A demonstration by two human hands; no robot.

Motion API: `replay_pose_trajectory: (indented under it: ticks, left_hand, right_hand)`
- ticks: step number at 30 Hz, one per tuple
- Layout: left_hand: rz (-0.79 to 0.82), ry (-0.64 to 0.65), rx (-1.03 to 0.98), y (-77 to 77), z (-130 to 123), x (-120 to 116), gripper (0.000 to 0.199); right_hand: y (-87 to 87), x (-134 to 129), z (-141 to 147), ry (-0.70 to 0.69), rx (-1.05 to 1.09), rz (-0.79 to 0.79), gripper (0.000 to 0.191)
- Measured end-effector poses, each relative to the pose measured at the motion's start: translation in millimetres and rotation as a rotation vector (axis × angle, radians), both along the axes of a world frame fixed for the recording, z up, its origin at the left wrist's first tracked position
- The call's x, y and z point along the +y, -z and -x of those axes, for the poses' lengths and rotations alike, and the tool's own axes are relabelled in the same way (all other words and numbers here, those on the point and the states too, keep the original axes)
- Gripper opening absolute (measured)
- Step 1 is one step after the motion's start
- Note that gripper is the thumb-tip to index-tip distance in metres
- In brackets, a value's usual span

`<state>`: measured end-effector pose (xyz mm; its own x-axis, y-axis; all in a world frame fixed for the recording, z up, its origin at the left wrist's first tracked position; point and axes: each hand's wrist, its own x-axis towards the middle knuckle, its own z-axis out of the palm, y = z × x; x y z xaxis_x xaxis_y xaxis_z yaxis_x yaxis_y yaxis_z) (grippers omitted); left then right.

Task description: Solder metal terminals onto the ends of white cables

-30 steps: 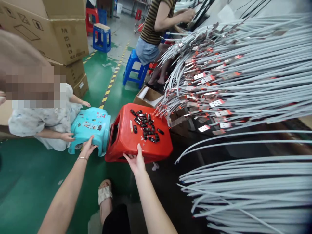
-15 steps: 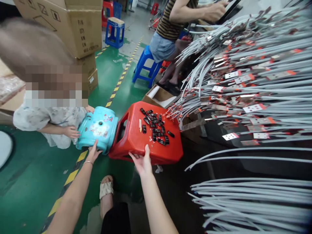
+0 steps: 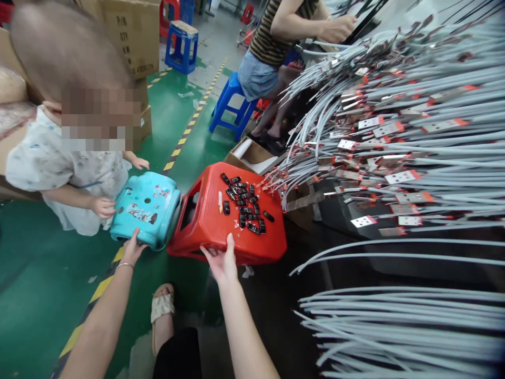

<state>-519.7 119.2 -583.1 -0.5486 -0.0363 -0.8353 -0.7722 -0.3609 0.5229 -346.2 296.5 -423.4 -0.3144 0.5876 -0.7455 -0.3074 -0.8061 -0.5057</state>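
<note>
Nearest us, our sandal (image 3: 162, 306) stands on the green floor (image 3: 130, 300), between our two forearms; our left hand (image 3: 133, 248) is at the near edge of the turquoise stool (image 3: 158, 213), forefinger up over the rim and the other fingers partly hidden, so we cannot tell how firmly they grip; our right hand (image 3: 222, 260) is at the near edge of the red stool (image 3: 209, 223), thumb and forefinger spread apart along it, though we cannot tell whether they clamp it.

The turquoise stool is just left of the red one, its top lower; dark pieces (image 3: 245, 210) lie bunched on the red top, a single one toward its right side, with a margin of bare red along the near edge by our thumb; a pale strip (image 3: 220, 201) lies left of the bunch.

Grey cables (image 3: 434, 79) crowd the right, their ends reaching the red stool's far right corner; at the turquoise stool's left edge is another person's hand (image 3: 103, 207).

Beyond, an open box (image 3: 252, 152) stands behind the red stool; green floor with striped tape (image 3: 185, 137) runs between cartons (image 3: 136, 42) and a worker (image 3: 272, 39) on a blue stool (image 3: 224, 102).
</note>
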Motion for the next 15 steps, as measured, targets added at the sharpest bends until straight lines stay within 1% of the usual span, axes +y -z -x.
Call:
replay_pose_trajectory:
  ticks: [8, 12, 15]
  left_hand:
    - [0.064, -0.007, 0.042, 4.4, -0.5, -17.1, 0.026]
    - [0.053, 0.010, 0.055, 8.3, -0.9, -19.1, 0.025]
    - [0.053, 0.011, 0.063, 7.8, -3.3, -18.2, 0.025]
  right_hand:
    - [2.2, 0.9, -0.1, 0.013, 0.007, -0.004, 0.048]
    - [2.9, 1.3, 0.0, 0.019, 0.007, 0.003, 0.047]
    - [0.6, 0.8, 0.6, 0.023, 0.001, 0.006, 0.045]
